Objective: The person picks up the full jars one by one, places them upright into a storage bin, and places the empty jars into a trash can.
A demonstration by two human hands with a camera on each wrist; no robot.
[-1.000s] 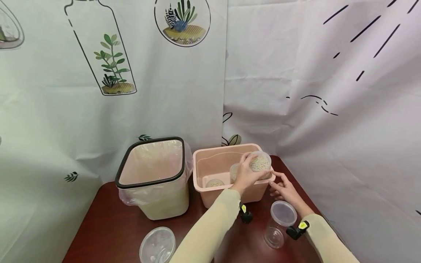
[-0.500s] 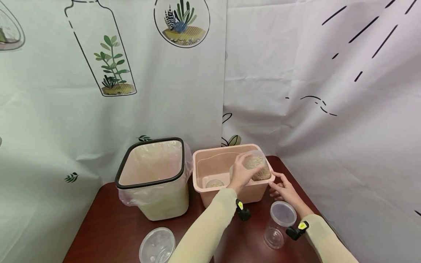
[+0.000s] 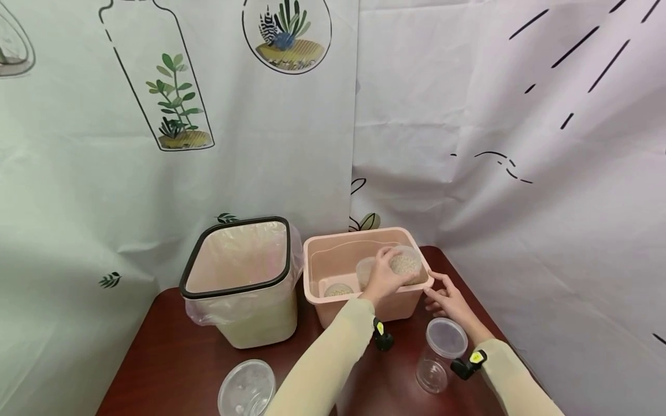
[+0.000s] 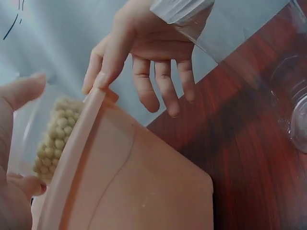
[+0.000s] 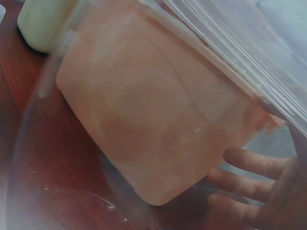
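Note:
My left hand (image 3: 384, 278) grips a clear plastic jar (image 3: 406, 264) of pale round beads, inside the right end of the pink bin (image 3: 333, 242). In the left wrist view the beads (image 4: 58, 134) show between the left thumb and fingers, just behind the bin's rim. My right hand (image 3: 451, 303) pinches the bin's right front corner between thumb and index finger; its other fingers (image 4: 164, 88) hang loosely outside. Two more containers sit in the bin: a bead-filled one (image 3: 339, 290) at the left and another (image 3: 365, 271) partly hidden behind the left hand.
A lidded clear jar (image 3: 439, 352) stands below the right forearm, blocking much of the right wrist view. Another clear lidded container (image 3: 247, 386) is at the front left. A lined bin with a black rim (image 3: 236, 290) stands left of the pink bin, on the dark red table (image 3: 156, 358).
The left hand has tipped the bead jar sideways, then turned it back and lowered it further into the bin. The right hand has stayed at the bin's corner.

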